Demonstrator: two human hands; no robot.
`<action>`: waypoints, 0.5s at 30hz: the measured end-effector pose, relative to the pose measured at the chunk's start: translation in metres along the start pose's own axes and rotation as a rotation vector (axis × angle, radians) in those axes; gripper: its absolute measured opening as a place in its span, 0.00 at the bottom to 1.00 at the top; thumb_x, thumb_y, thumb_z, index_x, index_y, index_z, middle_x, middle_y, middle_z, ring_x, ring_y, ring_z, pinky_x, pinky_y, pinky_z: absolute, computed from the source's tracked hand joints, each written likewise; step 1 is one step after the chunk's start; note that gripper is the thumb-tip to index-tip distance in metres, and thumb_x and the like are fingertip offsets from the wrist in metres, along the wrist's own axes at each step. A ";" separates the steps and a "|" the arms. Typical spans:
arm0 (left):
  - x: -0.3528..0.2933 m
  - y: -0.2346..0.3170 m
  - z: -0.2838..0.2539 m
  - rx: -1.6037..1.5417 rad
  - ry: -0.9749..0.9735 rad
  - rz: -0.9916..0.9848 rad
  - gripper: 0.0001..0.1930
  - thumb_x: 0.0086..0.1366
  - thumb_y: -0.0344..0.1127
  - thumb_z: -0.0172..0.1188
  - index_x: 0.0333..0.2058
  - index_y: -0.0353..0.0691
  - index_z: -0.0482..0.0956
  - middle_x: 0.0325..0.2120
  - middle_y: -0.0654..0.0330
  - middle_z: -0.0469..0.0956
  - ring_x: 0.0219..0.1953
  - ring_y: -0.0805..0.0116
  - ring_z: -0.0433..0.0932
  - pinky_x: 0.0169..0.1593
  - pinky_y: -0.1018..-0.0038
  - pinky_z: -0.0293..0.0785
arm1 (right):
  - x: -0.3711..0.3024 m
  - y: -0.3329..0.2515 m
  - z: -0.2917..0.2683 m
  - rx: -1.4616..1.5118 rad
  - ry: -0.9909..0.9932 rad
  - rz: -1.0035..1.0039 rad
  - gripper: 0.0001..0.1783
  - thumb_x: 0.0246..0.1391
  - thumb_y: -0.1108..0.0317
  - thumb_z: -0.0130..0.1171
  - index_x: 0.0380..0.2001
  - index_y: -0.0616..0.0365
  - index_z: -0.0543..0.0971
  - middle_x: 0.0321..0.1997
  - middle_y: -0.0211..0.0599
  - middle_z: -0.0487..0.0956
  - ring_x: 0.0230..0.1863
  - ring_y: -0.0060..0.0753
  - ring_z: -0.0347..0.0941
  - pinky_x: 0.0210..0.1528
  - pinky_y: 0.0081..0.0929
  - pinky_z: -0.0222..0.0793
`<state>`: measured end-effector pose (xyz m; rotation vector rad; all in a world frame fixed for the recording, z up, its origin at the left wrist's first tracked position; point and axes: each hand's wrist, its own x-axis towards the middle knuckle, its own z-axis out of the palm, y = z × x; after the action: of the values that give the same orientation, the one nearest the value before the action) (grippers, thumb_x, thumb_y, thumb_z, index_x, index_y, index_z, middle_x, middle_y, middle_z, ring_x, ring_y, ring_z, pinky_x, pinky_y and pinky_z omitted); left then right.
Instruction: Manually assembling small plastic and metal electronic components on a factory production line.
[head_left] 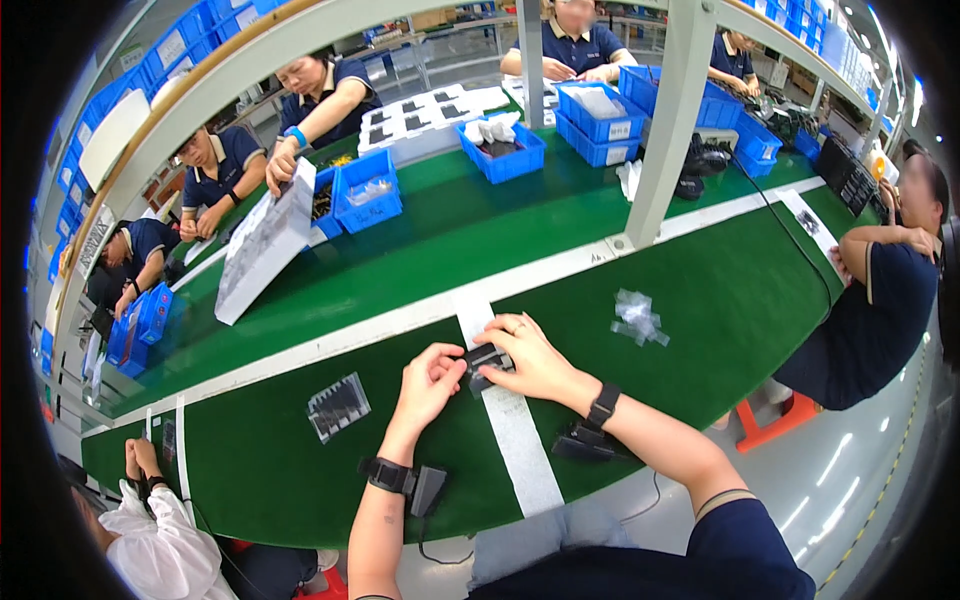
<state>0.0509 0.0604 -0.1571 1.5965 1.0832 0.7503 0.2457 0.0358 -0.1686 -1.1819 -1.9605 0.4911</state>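
A small dark rectangular part rests on a white strip laid across the green worktop. My right hand grips it, fingers at its far edge and thumb at its near side. Close by on the left, my left hand is closed, its thumb and fingertips pinched together at the part's left end. Whatever is in that pinch is too small to make out. A clear sheet with dark strips lies left of my hands. To the right is a loose pile of clear film pieces.
A white rail and a grey post stand beyond my hands. Across the green conveyor are blue bins; a co-worker tilts a white foam tray there. Other people sit left and right. Black wrist straps carry small boxes and cables.
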 end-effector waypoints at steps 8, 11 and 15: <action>0.008 0.007 0.005 0.002 -0.004 0.023 0.10 0.59 0.29 0.56 0.39 0.34 0.73 0.20 0.66 0.73 0.22 0.81 0.71 0.26 0.84 0.68 | 0.004 0.010 -0.005 -0.020 0.045 -0.029 0.21 0.40 0.66 0.61 0.42 0.57 0.74 0.46 0.45 0.69 0.51 0.46 0.63 0.56 0.37 0.58; 0.004 0.001 0.002 0.011 -0.001 0.015 0.10 0.59 0.30 0.56 0.39 0.34 0.74 0.21 0.66 0.73 0.22 0.81 0.71 0.26 0.84 0.68 | 0.002 0.003 -0.003 -0.031 0.028 -0.031 0.21 0.40 0.66 0.62 0.41 0.58 0.74 0.45 0.45 0.69 0.49 0.46 0.63 0.54 0.37 0.59; 0.006 0.002 0.004 -0.022 0.020 0.032 0.09 0.58 0.28 0.57 0.37 0.32 0.74 0.19 0.65 0.73 0.20 0.81 0.71 0.24 0.84 0.68 | 0.004 0.003 -0.005 0.003 0.036 -0.030 0.21 0.40 0.67 0.62 0.41 0.59 0.74 0.44 0.45 0.69 0.47 0.46 0.64 0.53 0.37 0.60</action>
<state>0.0572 0.0644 -0.1568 1.5937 1.0627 0.7981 0.2501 0.0403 -0.1665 -1.1499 -1.9436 0.4539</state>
